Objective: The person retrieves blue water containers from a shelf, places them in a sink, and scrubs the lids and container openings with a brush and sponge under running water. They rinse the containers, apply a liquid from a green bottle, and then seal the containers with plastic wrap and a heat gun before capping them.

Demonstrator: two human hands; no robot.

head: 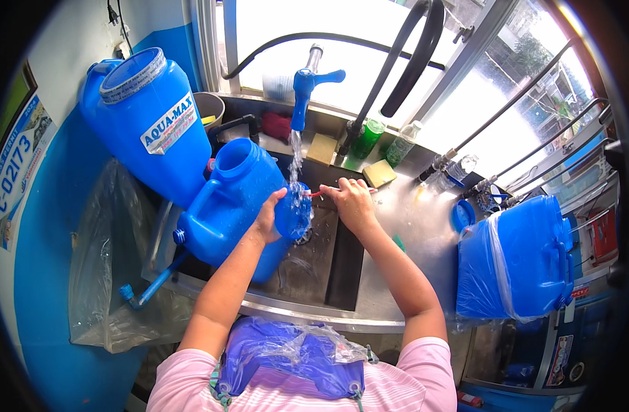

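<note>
My left hand (267, 219) grips a round blue plastic cap (292, 216) over the sink basin (307, 273). Water (295, 154) runs from the blue-handled faucet (304, 85) onto the cap and splashes off it. In my right hand (351, 203) is a thin red-and-white tool (316, 193), perhaps a toothbrush, its red end at the cap's rim. Its tip is lost in the splashing water. Close by on the left, an uncapped blue water jug (232, 206) with a moulded handle leans in the basin, its wide mouth facing up.
Left of the basin stands a tall lidded blue container (155, 129). Two sponges (379, 174) (322, 149), a green bottle (368, 138) and a clear bottle (403, 144) line the back. A plastic-wrapped blue jug (507, 262) and another blue cap (463, 215) are at right.
</note>
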